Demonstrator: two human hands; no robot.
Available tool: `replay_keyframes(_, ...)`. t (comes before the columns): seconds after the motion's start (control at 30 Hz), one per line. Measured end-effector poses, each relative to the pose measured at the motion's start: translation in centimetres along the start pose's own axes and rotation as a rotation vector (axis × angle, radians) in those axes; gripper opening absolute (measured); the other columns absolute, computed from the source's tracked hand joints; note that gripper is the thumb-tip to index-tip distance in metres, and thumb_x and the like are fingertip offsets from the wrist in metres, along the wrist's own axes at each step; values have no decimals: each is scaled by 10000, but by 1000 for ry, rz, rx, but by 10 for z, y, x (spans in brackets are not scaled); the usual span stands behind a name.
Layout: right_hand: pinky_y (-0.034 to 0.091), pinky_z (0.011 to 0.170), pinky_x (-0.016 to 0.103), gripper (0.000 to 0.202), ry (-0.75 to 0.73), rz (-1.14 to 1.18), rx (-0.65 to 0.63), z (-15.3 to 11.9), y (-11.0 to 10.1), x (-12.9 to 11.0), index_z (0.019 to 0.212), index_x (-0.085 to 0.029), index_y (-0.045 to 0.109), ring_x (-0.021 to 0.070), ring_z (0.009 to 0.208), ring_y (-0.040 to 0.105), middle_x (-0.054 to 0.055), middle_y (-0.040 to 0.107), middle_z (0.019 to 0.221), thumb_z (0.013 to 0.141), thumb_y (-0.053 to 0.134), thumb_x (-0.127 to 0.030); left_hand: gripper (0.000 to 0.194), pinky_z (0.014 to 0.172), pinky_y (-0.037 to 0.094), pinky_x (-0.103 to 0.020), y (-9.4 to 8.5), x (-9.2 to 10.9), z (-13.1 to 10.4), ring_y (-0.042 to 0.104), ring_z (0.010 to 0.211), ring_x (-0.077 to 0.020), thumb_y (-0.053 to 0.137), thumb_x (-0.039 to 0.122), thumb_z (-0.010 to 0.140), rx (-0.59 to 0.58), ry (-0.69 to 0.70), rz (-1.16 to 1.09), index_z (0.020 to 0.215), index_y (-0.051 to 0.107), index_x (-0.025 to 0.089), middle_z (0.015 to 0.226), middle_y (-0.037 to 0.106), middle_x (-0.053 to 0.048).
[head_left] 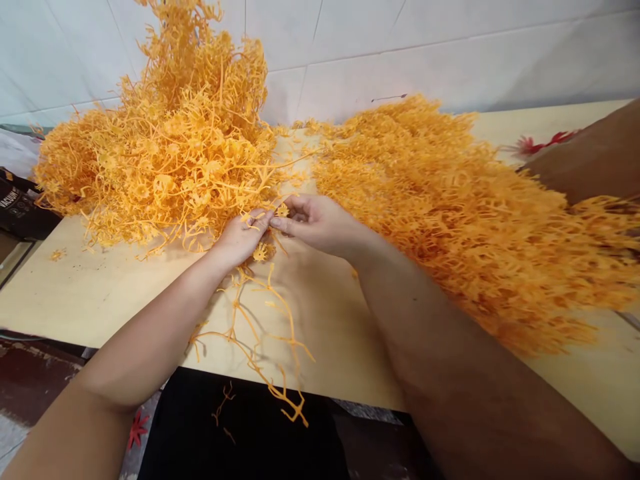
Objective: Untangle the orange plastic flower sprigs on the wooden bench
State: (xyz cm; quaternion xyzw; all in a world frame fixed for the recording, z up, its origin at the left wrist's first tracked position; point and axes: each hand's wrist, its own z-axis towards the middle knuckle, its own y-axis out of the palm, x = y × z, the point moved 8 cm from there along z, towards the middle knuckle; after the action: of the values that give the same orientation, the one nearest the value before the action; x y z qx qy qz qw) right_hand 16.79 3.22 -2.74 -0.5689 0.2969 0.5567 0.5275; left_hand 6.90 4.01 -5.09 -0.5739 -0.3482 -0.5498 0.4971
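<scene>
I have the left hand (245,235) pinching a yellow sprig (283,210) over the table (330,333), between the left heap (175,153) and right heap (450,220); the right hand (323,223) is narrowed beside it, its grip unclear to me. I judge this fingertip work on the sprig, the next move calling for fine right-finger control.

Left hand (244,235) and right hand (320,225) pinch orange sprigs (283,211) above the table (335,327).
</scene>
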Motion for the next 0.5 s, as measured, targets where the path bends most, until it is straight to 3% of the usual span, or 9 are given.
replay_keyframes(0.1,421,534,232,131,69,59,21,5,2,9,680,-199,508,101,579,504,-29,518,595,757,609,-233,290,558,279,-208,2,1,-1,339,521,-65,420,263,869,-23,3,51,620,501,138,515,357,49)
replay_keyframes(0.17,402,500,224,112,139,93,98,6,-6,17,692,-203,489,82,505,472,-38,508,573,786,537,-164,318,561,277,-212,3,4,-2,347,525,-65,413,260,871,-57,11,105,594,505,133,523,371,43)
replay_keyframes(0.27,291,410,203,164,216,142,347,3,-40,30,679,-212,436,61,393,353,-66,393,472,809,467,-117,342,576,281,-213,2,6,-4,367,544,-66,409,237,867,-64,6,142,548,479,134,539,404,33)
replay_keyframes(0.37,210,383,197,195,206,240,535,-5,-73,38,654,-212,394,48,370,265,-77,306,464,822,490,-186,342,571,278,-214,1,7,-6,362,540,-67,407,243,866,-64,-22,129,548,474,135,543,411,30)
replay_keyframes(0.43,273,402,197,176,175,281,455,-6,-73,34,675,-204,441,49,412,344,-57,389,529,804,546,-260,329,562,276,-212,2,7,-6,356,536,-65,405,248,867,-67,-31,117,570,487,132,551,415,29)
replay_keyframes(0.5,372,460,210,170,164,289,238,-4,-54,24,742,-196,515,66,507,466,-20,502,648,776,591,-344,302,556,276,-207,1,6,-6,348,531,-63,406,240,867,-46,-38,99,602,504,131,554,413,32)
